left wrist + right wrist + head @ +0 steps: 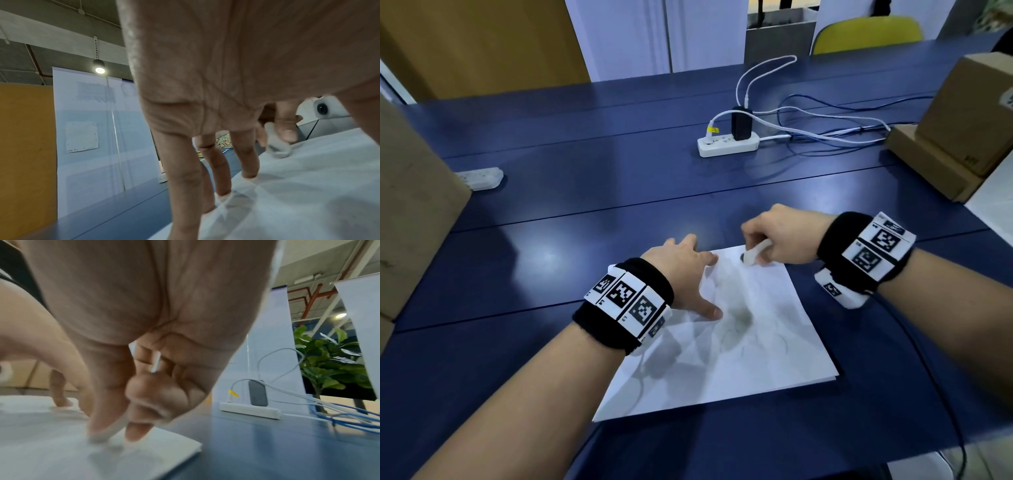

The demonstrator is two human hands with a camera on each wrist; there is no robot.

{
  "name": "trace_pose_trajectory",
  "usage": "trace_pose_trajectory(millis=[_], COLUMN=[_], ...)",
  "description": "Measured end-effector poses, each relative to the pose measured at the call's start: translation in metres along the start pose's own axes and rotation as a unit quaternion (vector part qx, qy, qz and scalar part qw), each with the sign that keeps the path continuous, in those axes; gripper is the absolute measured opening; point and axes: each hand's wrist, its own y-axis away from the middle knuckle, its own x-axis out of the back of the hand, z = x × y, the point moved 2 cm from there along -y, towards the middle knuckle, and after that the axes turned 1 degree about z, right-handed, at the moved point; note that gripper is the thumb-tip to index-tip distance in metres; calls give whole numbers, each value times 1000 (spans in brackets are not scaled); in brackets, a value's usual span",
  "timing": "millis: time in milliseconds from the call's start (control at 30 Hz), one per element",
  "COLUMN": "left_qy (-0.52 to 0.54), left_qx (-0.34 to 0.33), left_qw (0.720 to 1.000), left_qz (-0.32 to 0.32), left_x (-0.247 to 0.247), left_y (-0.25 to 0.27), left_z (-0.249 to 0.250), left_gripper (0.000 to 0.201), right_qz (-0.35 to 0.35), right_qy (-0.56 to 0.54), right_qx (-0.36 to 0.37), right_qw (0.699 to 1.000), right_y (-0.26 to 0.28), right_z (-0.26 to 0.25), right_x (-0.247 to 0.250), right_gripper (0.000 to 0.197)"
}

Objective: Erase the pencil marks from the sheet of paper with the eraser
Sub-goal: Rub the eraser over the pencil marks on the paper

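Clearly the erasing is under way but far from finished. The right hand point(784, 236) pinches a white eraser point(753, 254) between thumb and fingers, its tip pressed on the sheet of paper point(756, 346) near the far edge, at about one o'clock from the sheet's middle. A small dark mark point(741, 255) sits just beside the eraser tip. The left hand point(681, 274) lies spread, its straight fingertips point(249, 176) pressing the paper flat along its ten o'clock side.

By my reading, the far strip looks fairly clean, while a grey smudge point(739, 317) and faint curling pencil lines point(774, 339) still cover the centre, so most of the work remains.

The paper lies flat and slightly turned on the blue table point(585, 212), white, with soft creases and a greyish, rubbed look around the smudge.
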Motion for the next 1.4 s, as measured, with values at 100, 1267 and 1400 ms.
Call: trace_pose_trajectory(millis=[100,1267,1400], left_qy=[-1,6,6], left_qx=[-1,-1,-1], left_qw=[1000,1000,1000], left_qz=[-2,1,0], left_x=[0,-1,-1], left_y=[0,-1,-2], left_z=[0,-1,0], left_gripper=[101,100,100], right_qz=[-126,-96,-101], right_qy=[-2,-24,-5], right_qx=[35,19,12], right_qw=[991,995,995], right_y=[16,15,13], right_z=[-12,-6,-9], right_x=[-11,-8,-11], right_gripper=[28,18,14])
